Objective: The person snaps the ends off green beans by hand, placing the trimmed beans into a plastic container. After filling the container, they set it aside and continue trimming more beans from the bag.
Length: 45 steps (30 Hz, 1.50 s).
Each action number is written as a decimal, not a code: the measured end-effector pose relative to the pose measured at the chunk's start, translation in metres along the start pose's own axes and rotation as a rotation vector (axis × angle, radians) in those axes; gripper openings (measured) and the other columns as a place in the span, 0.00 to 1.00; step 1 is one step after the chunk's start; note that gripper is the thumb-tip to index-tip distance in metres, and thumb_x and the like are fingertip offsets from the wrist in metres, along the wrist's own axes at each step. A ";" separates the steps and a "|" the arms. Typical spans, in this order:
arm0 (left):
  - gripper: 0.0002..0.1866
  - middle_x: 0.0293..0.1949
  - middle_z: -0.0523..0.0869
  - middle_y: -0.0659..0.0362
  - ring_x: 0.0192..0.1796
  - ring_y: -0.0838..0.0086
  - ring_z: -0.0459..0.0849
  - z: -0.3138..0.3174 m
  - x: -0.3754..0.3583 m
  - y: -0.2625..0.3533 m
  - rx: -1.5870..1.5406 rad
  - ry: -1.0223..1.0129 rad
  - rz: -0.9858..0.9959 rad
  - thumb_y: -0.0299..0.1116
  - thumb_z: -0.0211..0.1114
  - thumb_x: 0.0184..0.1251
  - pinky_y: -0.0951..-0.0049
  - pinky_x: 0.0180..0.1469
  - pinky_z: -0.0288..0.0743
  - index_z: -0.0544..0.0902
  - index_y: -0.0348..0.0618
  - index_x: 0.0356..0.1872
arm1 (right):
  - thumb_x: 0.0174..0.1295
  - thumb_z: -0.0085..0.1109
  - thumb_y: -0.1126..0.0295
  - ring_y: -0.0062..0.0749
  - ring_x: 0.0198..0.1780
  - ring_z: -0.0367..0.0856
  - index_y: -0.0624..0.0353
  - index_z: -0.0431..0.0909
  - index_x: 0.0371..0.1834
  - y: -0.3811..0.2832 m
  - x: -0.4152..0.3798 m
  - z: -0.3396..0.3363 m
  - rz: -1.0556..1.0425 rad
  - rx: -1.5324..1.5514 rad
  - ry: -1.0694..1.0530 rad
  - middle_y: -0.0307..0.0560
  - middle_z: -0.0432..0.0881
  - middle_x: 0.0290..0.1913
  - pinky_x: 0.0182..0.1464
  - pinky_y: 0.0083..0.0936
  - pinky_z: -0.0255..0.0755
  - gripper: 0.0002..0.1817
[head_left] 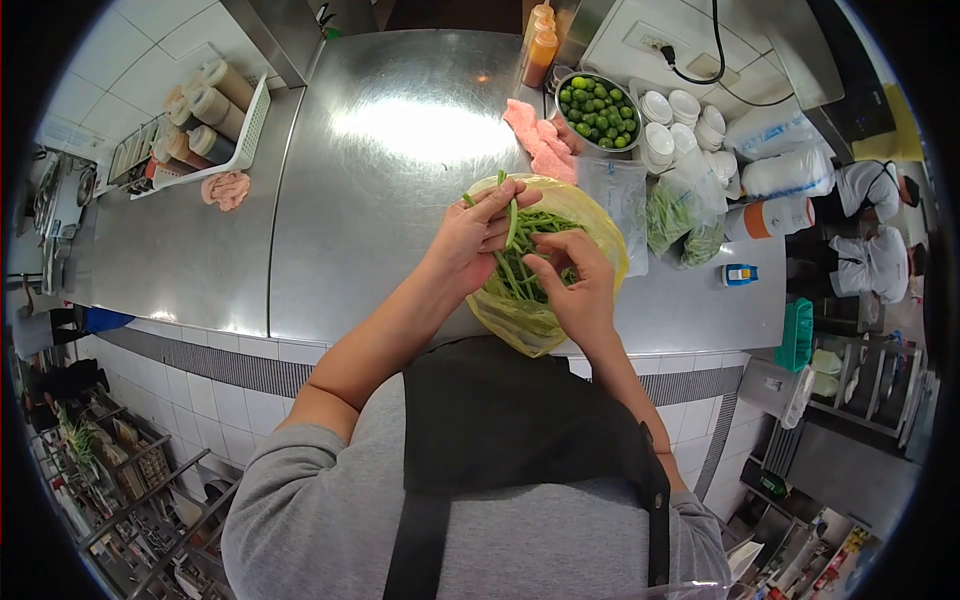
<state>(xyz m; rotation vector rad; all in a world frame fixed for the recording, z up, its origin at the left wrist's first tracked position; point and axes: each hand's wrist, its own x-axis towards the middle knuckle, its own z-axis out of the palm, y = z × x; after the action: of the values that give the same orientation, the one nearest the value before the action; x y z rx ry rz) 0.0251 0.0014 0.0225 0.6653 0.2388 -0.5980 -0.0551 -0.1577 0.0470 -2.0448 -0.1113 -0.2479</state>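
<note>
Beans (525, 262) in the bag (595, 225) look light, bendy; I'd pinch mid-stem. Left hand (470, 240) pinches one; right hand (575, 280) grips loosely among them.

A steel counter (380, 200) bears a yellow bag (520, 315), lime bowl (598, 108), pink cloth (540, 140).

The bag of beans (545, 290) sits at the counter's (380, 200) near edge, the bowl of limes (597, 110) behind it.
</note>
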 end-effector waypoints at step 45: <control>0.08 0.26 0.75 0.68 0.28 0.83 0.72 0.026 -0.026 -0.012 0.069 -0.264 -0.211 0.34 0.57 0.81 0.81 0.30 0.61 0.79 0.40 0.47 | 0.70 0.61 0.81 0.23 0.33 0.80 0.70 0.82 0.42 0.000 0.017 -0.043 0.044 0.642 0.117 0.46 0.85 0.36 0.37 0.20 0.74 0.03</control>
<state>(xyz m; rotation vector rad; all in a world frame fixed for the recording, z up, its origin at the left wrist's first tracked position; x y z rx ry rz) -0.0027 -0.0112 0.0470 0.6237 0.0415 -0.8920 -0.0444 -0.1963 0.0700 -1.3901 -0.0622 -0.2634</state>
